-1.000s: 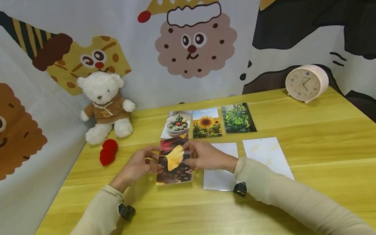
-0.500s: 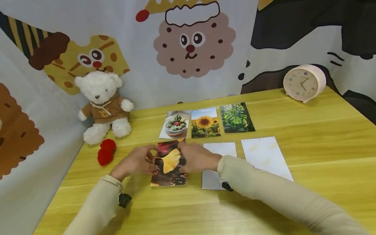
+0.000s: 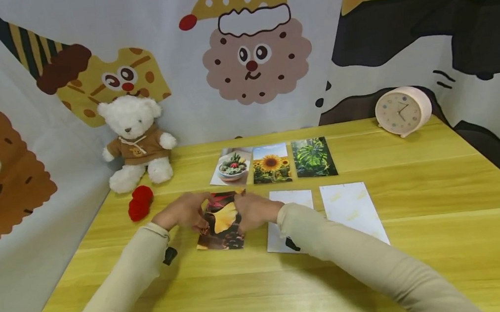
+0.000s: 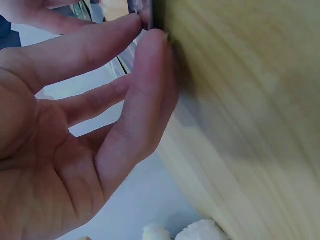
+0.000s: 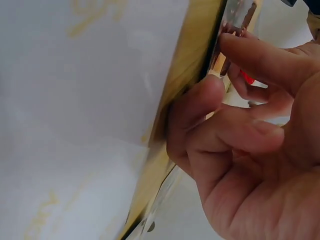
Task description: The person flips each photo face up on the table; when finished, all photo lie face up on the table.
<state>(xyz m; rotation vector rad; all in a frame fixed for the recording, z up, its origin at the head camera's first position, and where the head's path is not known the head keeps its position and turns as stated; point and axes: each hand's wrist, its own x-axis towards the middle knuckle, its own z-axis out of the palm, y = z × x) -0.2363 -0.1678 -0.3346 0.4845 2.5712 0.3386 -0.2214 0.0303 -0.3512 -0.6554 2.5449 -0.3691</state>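
Note:
A photo card with a yellow ginkgo leaf (image 3: 225,218) lies face up, at or very near the table surface, in the left of the front row. My left hand (image 3: 184,212) pinches its left edge, and in the left wrist view those fingers (image 4: 150,75) meet at the card's edge. On the opposite edge my right hand (image 3: 256,211) grips with thumb and fingers, covering part of that side. Beside it, two white cards (image 3: 352,212) lie blank side up, one partly under my right wrist. Behind are a cactus bowl card (image 3: 232,166), a sunflower card (image 3: 271,164) and a green leaf card (image 3: 314,157).
A white teddy bear (image 3: 137,141) in a brown top sits at the back left, with a red fuzzy object (image 3: 140,203) in front of it. A pink round clock (image 3: 402,111) stands at the back right. A printed cloth (image 3: 175,123) hangs behind the yellow wooden table (image 3: 226,297).
Both hands have drawn the ginkgo leaf card a little left and toward me. It no longer overlaps the cactus bowl card and now lies lower, below that card. The other cards stay put.

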